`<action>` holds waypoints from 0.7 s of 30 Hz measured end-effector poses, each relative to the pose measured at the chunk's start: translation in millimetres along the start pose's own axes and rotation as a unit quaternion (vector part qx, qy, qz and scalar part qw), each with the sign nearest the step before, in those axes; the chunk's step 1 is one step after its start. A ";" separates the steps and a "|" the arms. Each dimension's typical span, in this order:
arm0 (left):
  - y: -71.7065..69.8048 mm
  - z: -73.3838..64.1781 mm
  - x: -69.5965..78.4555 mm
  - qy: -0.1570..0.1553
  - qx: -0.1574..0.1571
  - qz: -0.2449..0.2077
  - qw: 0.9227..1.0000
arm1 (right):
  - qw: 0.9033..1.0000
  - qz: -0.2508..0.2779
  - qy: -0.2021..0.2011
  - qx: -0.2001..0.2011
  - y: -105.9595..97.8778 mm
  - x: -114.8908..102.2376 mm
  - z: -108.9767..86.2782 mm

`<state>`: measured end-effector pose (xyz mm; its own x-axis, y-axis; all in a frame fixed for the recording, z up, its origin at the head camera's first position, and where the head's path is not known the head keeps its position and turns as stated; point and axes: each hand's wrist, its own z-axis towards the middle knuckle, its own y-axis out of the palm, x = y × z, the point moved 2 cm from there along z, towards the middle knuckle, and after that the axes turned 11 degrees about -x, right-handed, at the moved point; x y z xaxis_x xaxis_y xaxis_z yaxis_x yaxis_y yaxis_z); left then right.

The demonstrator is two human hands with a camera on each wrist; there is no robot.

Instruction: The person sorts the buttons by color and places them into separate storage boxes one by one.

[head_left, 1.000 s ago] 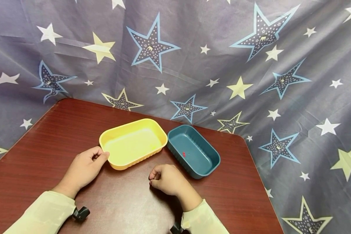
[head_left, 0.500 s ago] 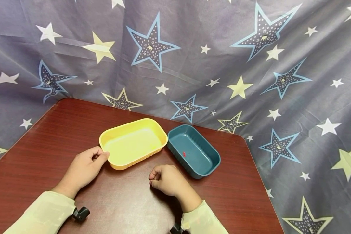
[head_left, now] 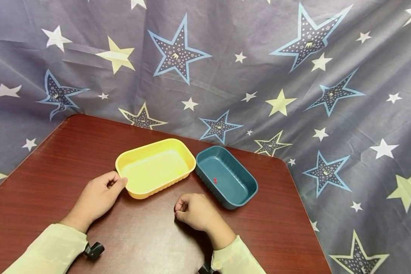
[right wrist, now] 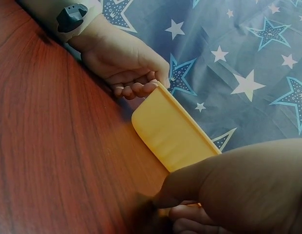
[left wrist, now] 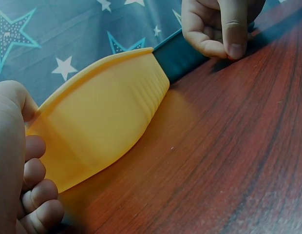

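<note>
A shallow yellow plastic basin (head_left: 157,167) stands on the table, and my left hand (head_left: 101,195) pinches its near left corner. In the left wrist view the thumb hooks over the rim while the other fingers curl under, against the outer wall. My right hand (head_left: 196,211) rests on the wood in front of the basin, its fingers loosely curled, with nothing seen in them. To the right, a dark teal basin (head_left: 238,169) of similar shape sits end to end with the yellow one. Two small red marks (head_left: 215,180) show inside it.
The reddish-brown wooden table (head_left: 133,239) ends at a grey curtain (head_left: 219,87) printed with stars, along its back and right sides. A black wrist mount (head_left: 94,250) sticks out from the left sleeve, and another (head_left: 205,268) from the right.
</note>
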<state>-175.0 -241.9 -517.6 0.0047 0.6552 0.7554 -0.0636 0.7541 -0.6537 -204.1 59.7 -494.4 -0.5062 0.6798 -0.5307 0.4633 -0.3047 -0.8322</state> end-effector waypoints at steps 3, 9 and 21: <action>0.1 -0.1 -0.2 0.001 0.001 0.000 1.000 | 1.000 0.001 0.001 0.003 0.2 -0.8 -0.3; -0.4 -0.7 -0.4 -0.002 0.001 0.001 1.000 | 1.000 -0.001 -0.001 0.009 -1.2 -3.5 -1.5; -0.4 -1.2 2.1 -0.001 0.001 -0.002 1.000 | 1.000 0.003 -0.007 0.022 -4.6 -0.4 -3.1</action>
<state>-173.8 -240.7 -515.8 0.0033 0.6526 0.7577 -0.0650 0.7562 -0.6511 -203.8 62.9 -489.9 -0.5141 0.6681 -0.5378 0.4344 -0.3378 -0.8350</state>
